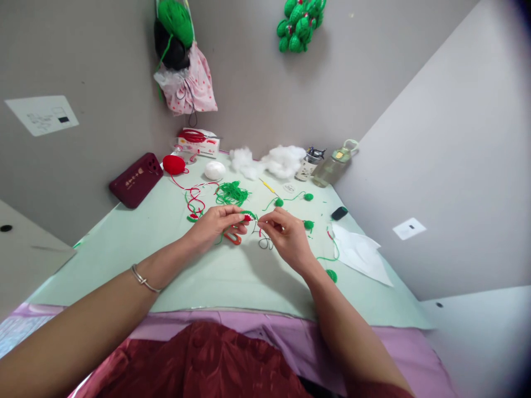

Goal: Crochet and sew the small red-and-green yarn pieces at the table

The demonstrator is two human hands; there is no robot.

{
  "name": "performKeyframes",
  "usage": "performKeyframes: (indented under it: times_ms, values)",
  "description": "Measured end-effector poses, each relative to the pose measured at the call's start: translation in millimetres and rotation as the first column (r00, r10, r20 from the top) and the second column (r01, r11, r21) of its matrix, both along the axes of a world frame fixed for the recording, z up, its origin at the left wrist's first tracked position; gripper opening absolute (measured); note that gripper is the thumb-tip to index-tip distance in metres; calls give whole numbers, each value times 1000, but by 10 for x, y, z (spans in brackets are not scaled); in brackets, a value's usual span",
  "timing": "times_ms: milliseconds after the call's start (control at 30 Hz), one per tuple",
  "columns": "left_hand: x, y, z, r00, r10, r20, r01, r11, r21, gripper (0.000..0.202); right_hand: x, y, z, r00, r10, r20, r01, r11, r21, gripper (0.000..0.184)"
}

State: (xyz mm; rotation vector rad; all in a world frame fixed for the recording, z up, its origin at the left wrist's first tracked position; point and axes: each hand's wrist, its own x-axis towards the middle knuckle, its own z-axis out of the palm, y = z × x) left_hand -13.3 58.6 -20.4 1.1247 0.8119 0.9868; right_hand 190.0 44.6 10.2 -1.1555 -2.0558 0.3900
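Observation:
Between the thumb and fingers of my left hand (218, 225) is a small crocheted watermelon slice (248, 216), red with a green and white edge. Just right of it, the fingers of my right hand (284, 235) are pinched together; what they hold is too small to make out. A thin dark thread (265, 242) lies looped below my hands. Orange-handled scissors (233, 237) rest on the table, partly under my left hand. Another red and green crocheted piece (193, 218) lies left of that hand. Small green crocheted balls (308, 225) sit to the right.
Behind my hands are green yarn (233, 193), a red yarn ball (174, 165), a white yarn ball (214, 170), stuffing (284, 161) and a yellow-handled crochet hook (269, 187). A maroon phone (136, 181) leans at left. A bottle (335, 165) and white paper (360, 254) are at right.

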Motion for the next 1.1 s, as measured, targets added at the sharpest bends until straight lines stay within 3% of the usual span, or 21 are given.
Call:
performKeyframes:
  times_ms: [300, 433, 667, 833, 967, 1100]
  values:
    - [-25, -18, 78, 992, -110, 61, 112, 993, -27, 27, 33, 31, 39, 968, 73, -240, -130, 965, -229, 12]
    - [-12, -27, 91, 995, -70, 75, 73, 997, -38, 31, 49, 57, 37, 958, 71, -277, -148, 952, -268, 15]
    - [-24, -1, 23, 990, -125, 64, 128, 991, -45, 28, 38, 97, -25, 952, 34, -303, -132, 941, -310, 19]
    - [4, -13, 22, 995, -80, 57, 83, 995, -57, 31, 24, 134, -103, 971, -29, -238, -33, 967, -252, 17]
    - [21, 0, 15, 997, -25, 71, 29, 998, -62, 33, -56, 68, -111, 973, 24, -228, -68, 980, -189, 15]
    - [37, 3, -3, 999, 18, 51, -17, 999, -32, 34, -152, -10, -123, 993, 45, -110, -48, 999, -23, 15]
